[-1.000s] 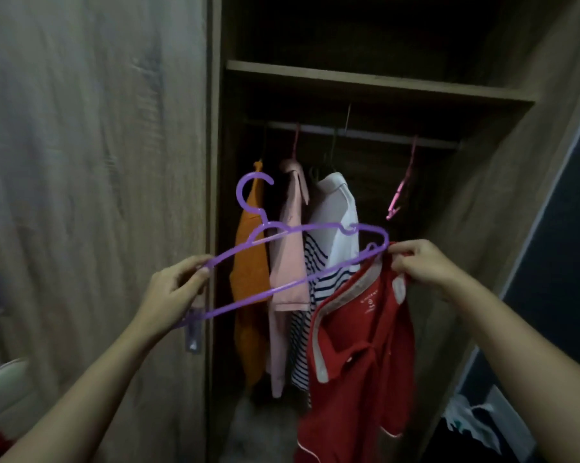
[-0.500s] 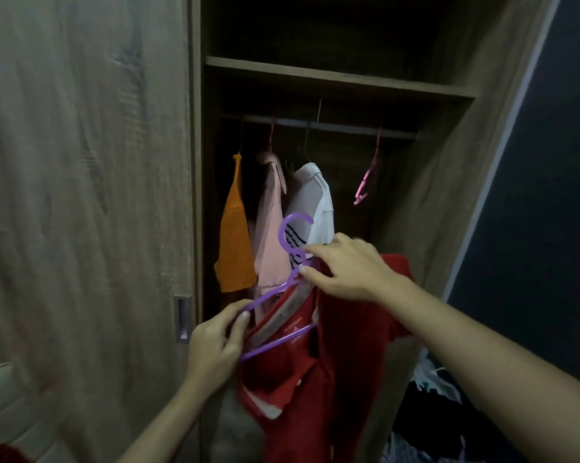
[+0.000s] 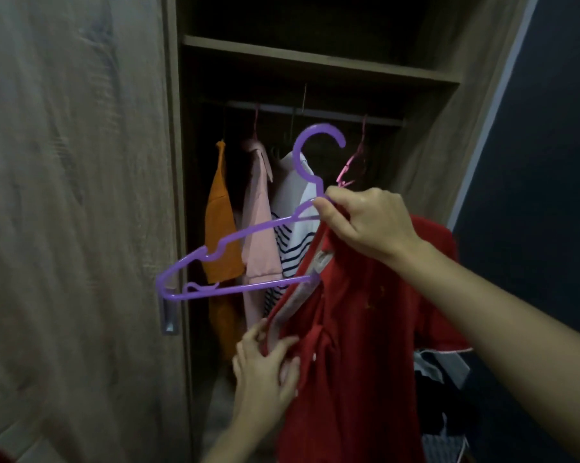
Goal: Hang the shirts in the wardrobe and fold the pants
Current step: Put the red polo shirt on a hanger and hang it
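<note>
Before the open wardrobe [image 3: 315, 58], right hand [image 3: 370, 225] pinched purple hanger [image 3: 235, 290] at its neck with red shirt [image 3: 365, 329] collar, left hand [image 3: 265, 365] gripped shirt edge lower down, 3 shirts [image 3: 260, 228] hung on rail [image 3: 332, 113] behind

Smooth, glossy purple plastic hanger [image 3: 245, 259]; soft matt red cloth shirt [image 3: 358, 345]; matt, grainy wood-look wardrobe door [image 3: 75, 195].

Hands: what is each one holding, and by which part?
Right hand grips the hanger at its neck, below the hook, along with some shirt fabric. Left hand pinches the shirt at its trimmed edge.
</note>
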The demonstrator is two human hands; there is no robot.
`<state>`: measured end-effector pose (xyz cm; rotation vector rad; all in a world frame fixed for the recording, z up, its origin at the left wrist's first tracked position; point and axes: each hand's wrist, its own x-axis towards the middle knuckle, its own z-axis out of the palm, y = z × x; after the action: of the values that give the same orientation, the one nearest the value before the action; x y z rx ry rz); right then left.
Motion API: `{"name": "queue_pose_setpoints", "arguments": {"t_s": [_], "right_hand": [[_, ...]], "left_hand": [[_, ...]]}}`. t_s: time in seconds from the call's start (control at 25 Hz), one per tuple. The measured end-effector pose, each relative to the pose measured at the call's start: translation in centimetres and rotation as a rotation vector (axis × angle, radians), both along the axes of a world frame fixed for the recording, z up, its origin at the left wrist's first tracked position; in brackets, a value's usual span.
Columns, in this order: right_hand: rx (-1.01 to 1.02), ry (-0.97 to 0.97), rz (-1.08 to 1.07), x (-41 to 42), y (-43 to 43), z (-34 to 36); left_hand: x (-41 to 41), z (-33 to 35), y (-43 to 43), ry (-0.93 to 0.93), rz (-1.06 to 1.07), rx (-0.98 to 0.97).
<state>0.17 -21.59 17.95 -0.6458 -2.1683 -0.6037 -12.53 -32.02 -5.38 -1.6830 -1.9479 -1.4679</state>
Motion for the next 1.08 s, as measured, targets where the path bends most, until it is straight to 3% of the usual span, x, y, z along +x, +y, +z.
{"name": "queue_pose_setpoints", "arguments": {"t_s": [0.12, 0.2, 0.36, 0.52, 0.64, 0.76, 0.88, 0.96, 1.08], "right_hand": [[-0.011, 0.041, -0.02, 2.6, 0.5, 0.6], [-0.06, 0.03, -0.053, 4.8, 2.1, -0.6], [-0.079, -0.01, -0.061, 7.9, 4.3, -4.2], [-0.028, -0.018, -0.04, 8.9, 5.0, -5.8], [-0.01, -0.005, -0.013, 8.4, 5.0, -5.8], [0.003, -0.039, -0.023, 8.3, 4.7, -5.7], [0.007, -0.095, -0.141, 7.0, 3.6, -6.5], [-0.136, -0.039, -0.247, 4.6, 2.4, -6.6], [-0.338, 0.032, -0.304, 2.2, 1.5, -6.5]], "left_hand": [[-3.9, 0.6, 2.6, -0.216, -0.014, -0.294], [-6.8, 2.4, 3.1, -0.29, -0.168, -0.301], [-10.2, 6.0, 2.0, -0.221, -0.233, -0.113], [-10.6, 7.8, 1.4, 0.034, -0.265, -0.202], [-10.0, 8.3, 2.0, 0.121, -0.101, -0.209], [-10.0, 10.5, 2.1, -0.064, 0.049, -0.196], [-8.5, 13.2, 2.4, -0.113, 0.188, -0.17], [-5.0, 14.5, 2.2, -0.02, 0.256, -0.111], [0.7, 12.0, 0.9, 0.369, -0.012, 0.068]]}}
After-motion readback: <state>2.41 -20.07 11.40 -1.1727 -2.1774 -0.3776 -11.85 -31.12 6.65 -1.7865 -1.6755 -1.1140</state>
